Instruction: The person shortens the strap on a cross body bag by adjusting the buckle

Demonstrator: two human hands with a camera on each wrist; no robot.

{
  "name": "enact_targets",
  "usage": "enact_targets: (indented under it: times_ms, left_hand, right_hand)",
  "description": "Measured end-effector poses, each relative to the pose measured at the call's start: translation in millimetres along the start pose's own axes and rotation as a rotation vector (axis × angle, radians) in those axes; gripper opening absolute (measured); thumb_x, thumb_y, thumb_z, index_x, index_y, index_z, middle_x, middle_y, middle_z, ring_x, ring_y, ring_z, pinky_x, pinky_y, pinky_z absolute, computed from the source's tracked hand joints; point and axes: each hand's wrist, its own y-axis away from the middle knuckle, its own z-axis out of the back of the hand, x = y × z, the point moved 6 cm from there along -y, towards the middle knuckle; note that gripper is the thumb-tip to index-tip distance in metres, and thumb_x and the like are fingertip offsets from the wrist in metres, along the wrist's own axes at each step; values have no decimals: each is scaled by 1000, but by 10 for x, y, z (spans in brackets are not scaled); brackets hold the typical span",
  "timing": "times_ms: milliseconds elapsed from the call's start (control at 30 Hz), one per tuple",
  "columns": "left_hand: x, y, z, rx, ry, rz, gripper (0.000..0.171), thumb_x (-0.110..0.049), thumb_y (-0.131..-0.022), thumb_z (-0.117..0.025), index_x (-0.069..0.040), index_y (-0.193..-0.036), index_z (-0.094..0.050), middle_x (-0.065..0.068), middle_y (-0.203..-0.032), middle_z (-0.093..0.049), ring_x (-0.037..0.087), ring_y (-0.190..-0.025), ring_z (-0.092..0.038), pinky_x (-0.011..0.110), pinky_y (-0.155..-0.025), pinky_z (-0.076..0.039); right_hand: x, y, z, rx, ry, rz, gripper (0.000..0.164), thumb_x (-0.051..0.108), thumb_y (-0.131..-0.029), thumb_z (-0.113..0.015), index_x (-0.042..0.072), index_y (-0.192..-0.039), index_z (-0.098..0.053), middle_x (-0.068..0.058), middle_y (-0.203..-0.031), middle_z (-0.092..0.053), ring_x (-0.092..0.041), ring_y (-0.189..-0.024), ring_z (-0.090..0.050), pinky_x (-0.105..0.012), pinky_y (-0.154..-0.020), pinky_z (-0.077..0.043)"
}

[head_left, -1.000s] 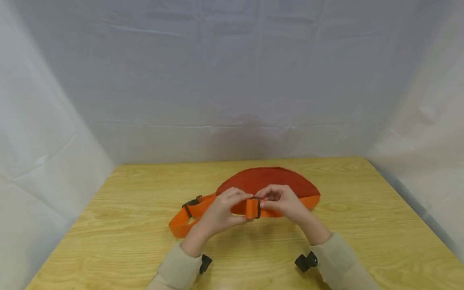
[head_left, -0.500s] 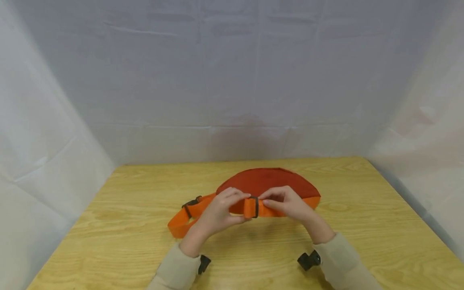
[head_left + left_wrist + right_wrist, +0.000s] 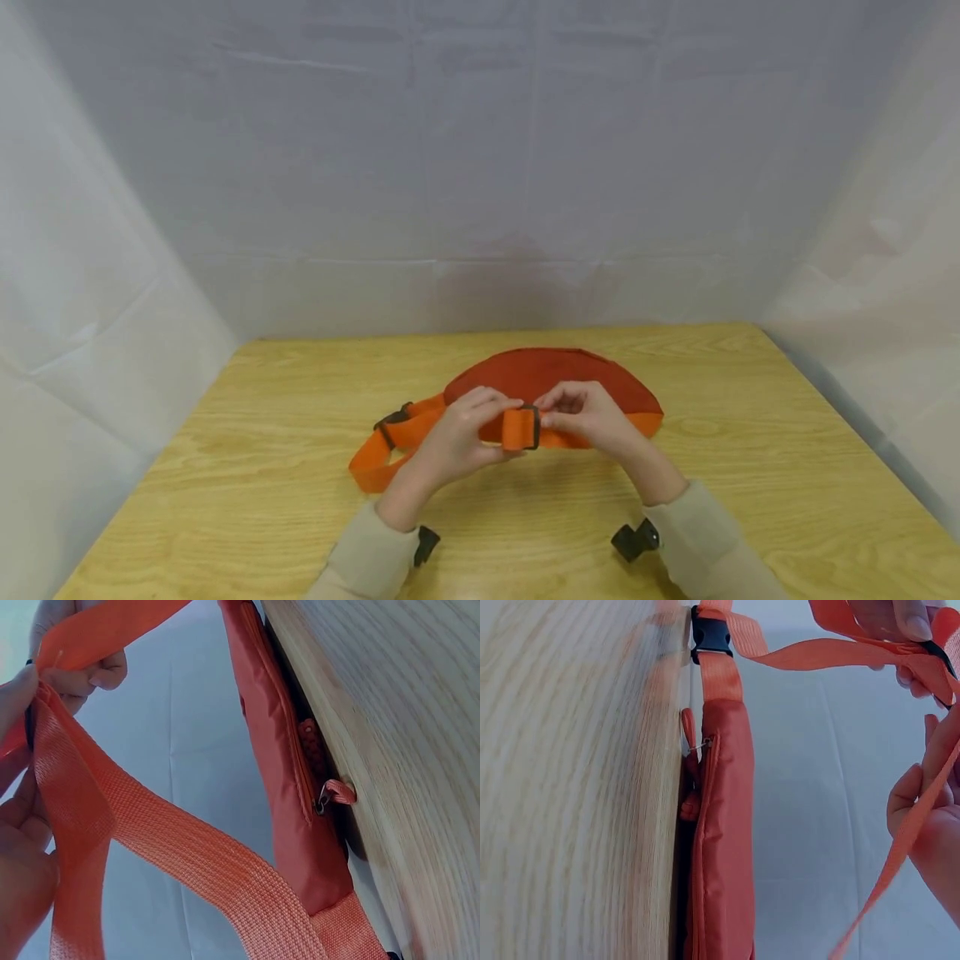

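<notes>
A red waist bag [image 3: 555, 375] lies toward the back of the table, its orange strap [image 3: 517, 430] raised in front of it. My left hand [image 3: 461, 437] holds a folded loop of the strap between thumb and fingers, just left of a black slider buckle [image 3: 536, 427]. At the slider's right side, my right hand [image 3: 588, 417] pinches the strap with thumb and forefinger. In the left wrist view, two strands of webbing [image 3: 195, 847] hang from the held part. A black side-release buckle [image 3: 711, 635] joins strap and bag in the right wrist view, fastened.
The wooden table [image 3: 247, 517] stretches out on all sides of the bag. White sheeting [image 3: 480, 167] rises behind it and at both sides. A zipper pull [image 3: 339, 793] dangles from the bag. Black wrist cameras [image 3: 635, 540] stick out from the beige sleeves [image 3: 697, 533].
Over the last half second the slider and my right hand have shifted slightly. The strap loop left of the slider looks a little wider. The bag has barely moved.
</notes>
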Motion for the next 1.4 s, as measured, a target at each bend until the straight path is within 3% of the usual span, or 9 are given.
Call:
enact_targets:
  times_ms: [267, 533, 733, 867, 1167, 1400]
  left_hand:
    - [14, 22, 4, 25, -2, 9, 47, -20, -67, -78, -2, -107, -61, 3, -97, -57, 14, -91, -51, 24, -79, -44]
    - [10, 17, -9, 43, 16, -21, 46, -19, -67, -78, -3, -107, -61, 2, -96, -57, 13, -90, -51, 22, -79, -43]
    - [-7, 5, -36, 71, 0, -26, 46, -15, -67, -78, -3, -107, -61, 1, -96, -56, 12, -89, -50, 22, -79, -43]
    - [-18, -6, -16, 53, -14, -28, 45, -15, -66, -79, -3, -106, -62, 1, -95, -57, 12, -88, -50, 23, -78, -44]
    - [-11, 17, 15, 44, -21, -27, 46, -17, -65, -79, -3, -106, -62, 2, -94, -57, 14, -88, -51, 23, -78, -44]
    - [-11, 28, 5, 72, -14, -22, 47, -18, -66, -79, -4, -108, -61, 1, -95, -56, 13, -88, -50, 23, -79, -44]
  right_hand:
    - [70, 46, -16, 163, -14, 127, 15, 0, -86, -55, -8, -99, -58, -11, -94, -60, -18, -81, -57, -32, -73, -48]
    - [86, 44, 11, 142, -32, 173, 11, -3, -84, -56, -11, -92, -58, -4, -83, -60, -12, -69, -54, -27, -62, -48]
    - [60, 28, -8, 105, -49, 99, 15, 0, -82, -60, -12, -90, -57, -2, -82, -62, -13, -71, -57, -27, -65, -49]
    - [39, 27, -11, 93, -47, 51, 17, 4, -83, -61, -11, -91, -59, -6, -84, -63, -16, -72, -59, -29, -66, -49]
    - [25, 72, -14, 224, -16, 86, 20, 0, -85, -56, -9, -102, -56, -11, -94, -59, -17, -79, -56, -30, -71, -48]
    - [34, 77, -1, 205, 6, 91, 18, -1, -83, -57, -9, -100, -58, -14, -85, -60, -15, -69, -54, -30, -65, -49]
